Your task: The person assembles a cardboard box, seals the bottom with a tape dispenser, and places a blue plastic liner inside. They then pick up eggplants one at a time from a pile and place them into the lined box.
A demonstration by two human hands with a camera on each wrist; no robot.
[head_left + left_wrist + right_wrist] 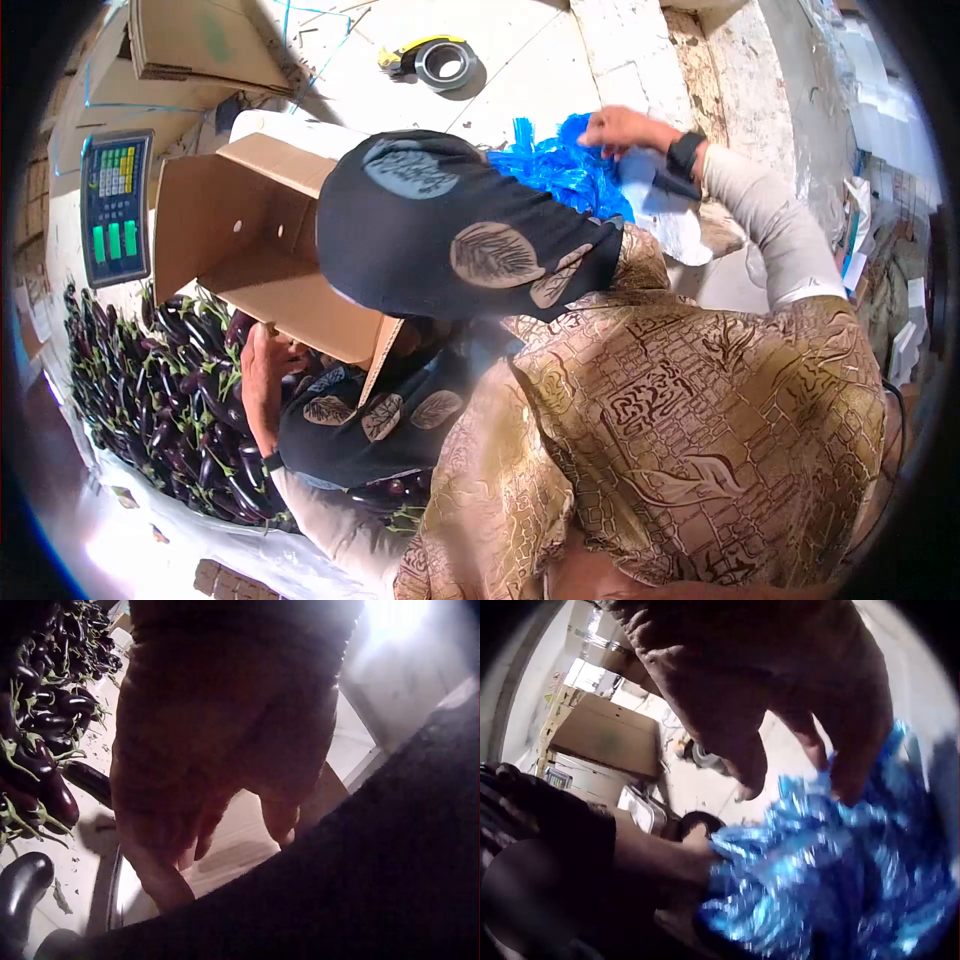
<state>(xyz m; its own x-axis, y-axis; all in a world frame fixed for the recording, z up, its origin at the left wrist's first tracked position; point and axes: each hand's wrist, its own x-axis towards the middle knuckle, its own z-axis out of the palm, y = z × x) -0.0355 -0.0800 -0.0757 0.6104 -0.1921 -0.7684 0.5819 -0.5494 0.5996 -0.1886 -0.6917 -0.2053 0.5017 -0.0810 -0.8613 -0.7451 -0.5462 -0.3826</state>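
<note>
- The head view was bright; the pale floor (535, 85) was almost white, and the tape dispenser (428, 62) threw a dark shadow.
- Its edges were round and black, and shapes looked bent there.
- The left wrist view was dim, with strong glare at top right; the left hand (217, 727) was in deep shadow, and the eggplants (49, 724) had shiny spots.
- In the right wrist view, the right hand (780, 682) was shaded, while the blue plastic (825, 877) glittered and looked a little blurred.
</note>
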